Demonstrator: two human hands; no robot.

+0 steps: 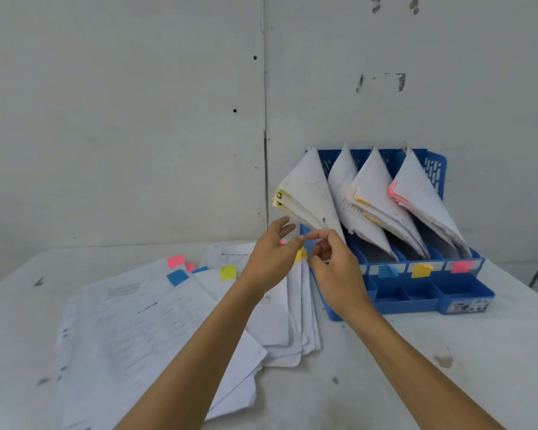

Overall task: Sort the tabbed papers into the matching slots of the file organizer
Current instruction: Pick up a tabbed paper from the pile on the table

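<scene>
The blue file organizer stands at the back right of the table. Its slots hold leaning white papers, and the front carries blue, yellow and pink labels. The leftmost stack has yellow tabs. My left hand hovers just left of that slot, fingers relaxed. My right hand is in front of the slot's base, fingers loosely curled with nothing visible between them; its index fingertip meets my left thumb. Below the hands lies a paper pile with a yellow tab.
More loose tabbed papers spread over the left half of the white table, showing pink, blue and yellow-green tabs. A white wall rises right behind the organizer. The organizer's front has small open trays.
</scene>
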